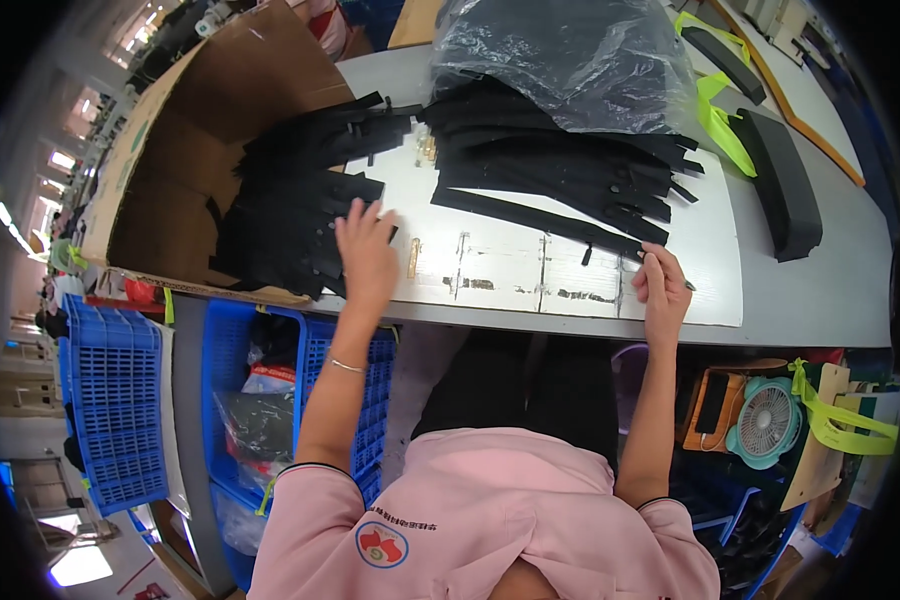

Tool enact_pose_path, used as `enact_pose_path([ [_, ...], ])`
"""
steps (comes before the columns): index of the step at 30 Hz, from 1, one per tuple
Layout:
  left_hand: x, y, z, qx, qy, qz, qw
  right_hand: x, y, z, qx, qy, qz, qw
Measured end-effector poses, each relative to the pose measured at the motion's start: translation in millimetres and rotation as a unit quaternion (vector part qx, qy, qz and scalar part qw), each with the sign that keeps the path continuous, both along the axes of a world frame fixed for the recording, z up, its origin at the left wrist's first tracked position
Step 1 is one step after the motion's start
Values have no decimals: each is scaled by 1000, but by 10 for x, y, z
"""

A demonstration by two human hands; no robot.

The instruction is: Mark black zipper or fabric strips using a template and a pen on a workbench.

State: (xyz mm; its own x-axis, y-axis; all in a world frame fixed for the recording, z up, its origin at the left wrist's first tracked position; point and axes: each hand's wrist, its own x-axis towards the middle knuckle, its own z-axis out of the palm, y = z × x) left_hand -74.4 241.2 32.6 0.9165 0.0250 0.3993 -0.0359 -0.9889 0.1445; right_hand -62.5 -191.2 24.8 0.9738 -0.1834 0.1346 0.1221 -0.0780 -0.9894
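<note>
My right hand [663, 290] pinches the right end of a long black fabric strip [540, 220], which slants across the white board [505, 265]. A small dark thing shows by its curled fingers; I cannot make out what it is. Spread open, my left hand [366, 248] rests at the edge of a pile of black strips [280, 225] lying partly in the cardboard box [185, 160]. Behind the single strip lies a fanned stack of more black strips [560, 165].
A clear plastic bag with dark contents [565, 55] lies at the back of the table. Two black padded pieces [778, 190] with yellow-green straps are at the right. Blue crates [120, 400] stand at left below the table; a small teal fan [767, 420] is low at right.
</note>
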Motion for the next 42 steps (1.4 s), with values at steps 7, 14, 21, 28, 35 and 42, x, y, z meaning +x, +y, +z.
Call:
enact_pose_path([
  [7, 112, 283, 36, -48, -48, 2, 998, 46, 187, 138, -337, -159, -24, 928],
  [14, 69, -964, 217, -220, 36, -242, 944, 63, 184, 45, -258, -172, -65, 948],
  [21, 104, -2124, 24, -317, 55, -316, 892, -391, 375, 78, -344, -233, -91, 905],
  [28, -115, -2157, -41, -280, -2, -283, 917, -620, 196, -95, -474, -198, -32, 858],
  [35, -499, -1636, -42, -167, 61, -195, 965, -567, -207, -117, -497, -176, -67, 847],
  [42, -752, -1039, -117, -130, 68, -34, 989, -558, -206, -211, -500, -193, -82, 840],
])
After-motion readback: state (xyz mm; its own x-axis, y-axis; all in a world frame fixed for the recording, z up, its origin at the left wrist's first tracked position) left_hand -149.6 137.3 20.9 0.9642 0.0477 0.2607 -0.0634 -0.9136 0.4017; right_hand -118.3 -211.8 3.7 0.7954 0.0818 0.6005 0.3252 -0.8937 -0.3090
